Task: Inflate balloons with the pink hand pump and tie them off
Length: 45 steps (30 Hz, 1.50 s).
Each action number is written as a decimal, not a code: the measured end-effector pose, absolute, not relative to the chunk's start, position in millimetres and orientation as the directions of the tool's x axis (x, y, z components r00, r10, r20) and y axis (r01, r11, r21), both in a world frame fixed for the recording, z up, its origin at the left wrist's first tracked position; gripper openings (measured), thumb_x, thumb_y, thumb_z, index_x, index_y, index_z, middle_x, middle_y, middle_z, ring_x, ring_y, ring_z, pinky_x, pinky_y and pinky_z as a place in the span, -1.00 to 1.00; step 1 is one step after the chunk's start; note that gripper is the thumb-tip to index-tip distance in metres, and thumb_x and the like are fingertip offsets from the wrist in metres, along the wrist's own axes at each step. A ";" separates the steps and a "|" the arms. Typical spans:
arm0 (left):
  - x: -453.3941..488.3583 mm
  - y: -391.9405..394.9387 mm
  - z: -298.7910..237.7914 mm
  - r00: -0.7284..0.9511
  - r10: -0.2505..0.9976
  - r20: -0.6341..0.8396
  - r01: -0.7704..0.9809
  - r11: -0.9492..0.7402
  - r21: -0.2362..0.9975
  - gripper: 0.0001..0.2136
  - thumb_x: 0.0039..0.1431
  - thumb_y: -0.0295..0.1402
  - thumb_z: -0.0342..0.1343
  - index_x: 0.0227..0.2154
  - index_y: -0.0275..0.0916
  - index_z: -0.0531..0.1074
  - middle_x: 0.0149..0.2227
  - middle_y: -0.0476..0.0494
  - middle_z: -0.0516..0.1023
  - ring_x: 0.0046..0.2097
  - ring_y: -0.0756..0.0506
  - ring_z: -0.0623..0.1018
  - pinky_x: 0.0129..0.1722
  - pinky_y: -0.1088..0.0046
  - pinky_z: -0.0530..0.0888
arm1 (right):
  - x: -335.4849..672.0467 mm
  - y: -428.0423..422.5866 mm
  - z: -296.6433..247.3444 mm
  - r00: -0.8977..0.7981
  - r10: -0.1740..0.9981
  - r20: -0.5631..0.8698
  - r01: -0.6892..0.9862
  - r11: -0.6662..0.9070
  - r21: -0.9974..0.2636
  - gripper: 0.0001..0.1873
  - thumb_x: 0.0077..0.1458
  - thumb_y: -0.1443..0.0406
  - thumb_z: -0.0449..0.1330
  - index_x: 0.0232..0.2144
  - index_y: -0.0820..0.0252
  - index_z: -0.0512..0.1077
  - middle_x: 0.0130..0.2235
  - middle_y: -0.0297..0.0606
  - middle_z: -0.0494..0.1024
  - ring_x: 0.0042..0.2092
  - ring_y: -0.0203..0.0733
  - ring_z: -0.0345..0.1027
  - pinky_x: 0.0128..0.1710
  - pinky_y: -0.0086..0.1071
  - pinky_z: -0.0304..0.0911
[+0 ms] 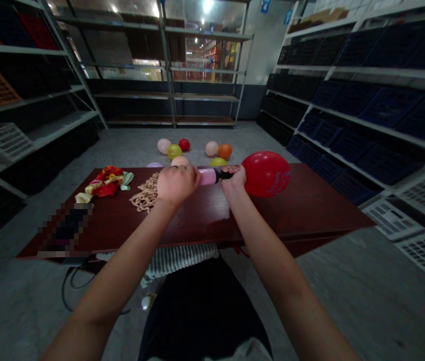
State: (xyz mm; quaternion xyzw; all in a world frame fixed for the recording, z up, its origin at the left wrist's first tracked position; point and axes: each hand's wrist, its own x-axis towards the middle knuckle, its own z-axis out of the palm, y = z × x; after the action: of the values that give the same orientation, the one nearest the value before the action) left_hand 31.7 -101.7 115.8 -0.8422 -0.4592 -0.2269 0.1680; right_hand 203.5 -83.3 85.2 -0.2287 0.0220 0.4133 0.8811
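A pink hand pump with a black nozzle end lies level between my two hands, above the table. My left hand is closed round the pump's left end and hides its handle. At the other end, my right hand is closed round the black nozzle and the neck of a red balloon. The balloon is inflated, with printing on its right side. Exactly how the neck sits on the nozzle is hidden by my fingers. A heap of beige cord lies beside my left hand.
Limp balloons lie on the left of the dark red table, near a pixelated patch. Inflated balloons rest on the floor beyond. Shelves stand behind and at both sides; white crates sit at right.
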 end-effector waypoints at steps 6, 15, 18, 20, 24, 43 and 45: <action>22.5 -96.5 107.4 0.429 0.725 0.538 0.867 -0.498 -0.020 -0.46 0.43 -0.17 -0.27 -0.23 -0.34 0.62 -0.33 -0.42 0.64 -0.32 -0.30 0.63 -0.34 0.25 0.39 | 204.1 -85.3 95.5 0.669 0.712 -0.213 -0.727 0.567 -0.386 -0.62 0.29 0.40 -0.09 -0.56 0.07 -0.06 -0.67 -0.62 -0.02 -0.69 -0.47 -0.06 -0.68 -0.56 0.04; -4.3 -93.5 97.5 0.402 0.753 0.522 0.883 -0.470 -0.003 -0.49 0.42 -0.15 -0.23 -0.31 -0.29 0.60 -0.33 -0.35 0.66 -0.29 -0.28 0.65 -0.35 0.29 0.36 | 243.0 -88.1 91.9 0.731 0.660 -0.171 -0.636 0.570 -0.520 -0.63 0.30 0.42 -0.14 -0.55 0.07 -0.10 -0.66 -0.62 -0.05 -0.70 -0.45 -0.08 -0.68 -0.56 0.06; -21.0 -90.0 89.1 0.411 0.746 0.524 0.880 -0.476 -0.012 -0.51 0.41 -0.17 -0.22 -0.34 -0.29 0.59 -0.34 -0.37 0.65 -0.28 -0.29 0.64 -0.35 0.28 0.35 | 259.7 -96.7 88.3 0.743 0.639 -0.198 -0.632 0.574 -0.521 -0.63 0.30 0.42 -0.15 -0.55 0.08 -0.11 -0.67 -0.63 -0.03 -0.71 -0.46 -0.09 -0.68 -0.57 0.04; -30.8 -87.9 83.1 0.430 0.742 0.515 0.871 -0.491 -0.020 -0.53 0.40 -0.19 -0.20 -0.35 -0.29 0.59 -0.34 -0.38 0.65 -0.28 -0.30 0.64 -0.34 0.28 0.35 | 265.9 -102.7 86.7 0.737 0.643 -0.207 -0.640 0.565 -0.521 -0.61 0.33 0.40 -0.16 -0.56 0.08 -0.11 -0.68 -0.63 -0.04 -0.72 -0.47 -0.10 -0.70 -0.58 0.01; -40.7 -86.0 77.2 0.462 0.722 0.514 0.850 -0.527 -0.024 -0.57 0.39 -0.22 -0.17 -0.35 -0.27 0.59 -0.31 -0.36 0.66 -0.27 -0.26 0.63 -0.32 0.29 0.35 | 266.2 -108.1 85.7 0.716 0.656 -0.238 -0.677 0.570 -0.465 -0.59 0.33 0.40 -0.15 -0.57 0.10 -0.10 -0.70 -0.64 -0.03 -0.73 -0.50 -0.11 -0.70 -0.59 -0.01; 12.6 -93.2 116.4 0.489 0.580 0.652 0.817 -0.566 -0.108 -0.56 0.40 -0.29 -0.19 -0.33 -0.37 0.58 -0.38 -0.39 0.61 -0.32 -0.26 0.60 -0.34 0.25 0.36 | 217.0 -89.9 94.3 0.719 0.676 -0.160 -0.661 0.596 -0.456 -0.60 0.31 0.35 -0.16 -0.58 0.09 -0.16 -0.69 -0.59 -0.08 -0.71 -0.45 -0.10 -0.70 -0.57 0.03; 19.9 -95.7 112.7 0.486 0.589 0.646 0.816 -0.571 -0.092 -0.55 0.41 -0.30 -0.20 -0.34 -0.39 0.57 -0.38 -0.41 0.61 -0.32 -0.26 0.60 -0.35 0.25 0.36 | 206.3 -89.2 95.4 0.700 0.692 -0.175 -0.690 0.593 -0.416 -0.60 0.32 0.36 -0.16 -0.58 0.09 -0.14 -0.69 -0.59 -0.06 -0.71 -0.46 -0.09 -0.69 -0.57 0.03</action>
State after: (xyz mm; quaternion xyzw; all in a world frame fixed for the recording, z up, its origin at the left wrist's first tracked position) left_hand 19.9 -95.7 112.7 -0.8389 -0.4186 -0.2863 0.1976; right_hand 206.3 -89.2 95.4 -0.2318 -0.0022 0.3870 0.8924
